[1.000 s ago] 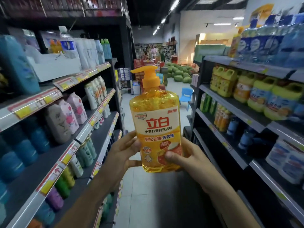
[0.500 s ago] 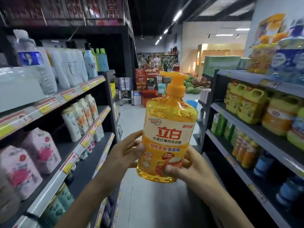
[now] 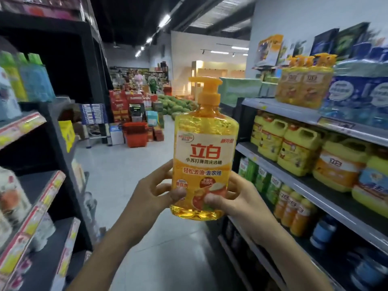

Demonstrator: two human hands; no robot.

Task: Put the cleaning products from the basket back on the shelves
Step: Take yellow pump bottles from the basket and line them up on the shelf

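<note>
Head view is showing an orange pump bottle (image 3: 204, 152) being held upright in mid-aisle, between the shelving units. The left hand (image 3: 150, 198) is gripping its lower left side, thumb curled onto the label; the right hand (image 3: 237, 198) is gripping the lower right likewise. Matching bottles (image 3: 304, 87) are standing on the right top shelf (image 3: 283, 110).

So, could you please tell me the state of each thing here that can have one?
Dish soap bottle: upright, held in the air, nearly full.
Left hand: grips the bottle's lower left side.
Right hand: grips its lower right side.
Matching pump bottles: upright on the upper right shelf.
</note>
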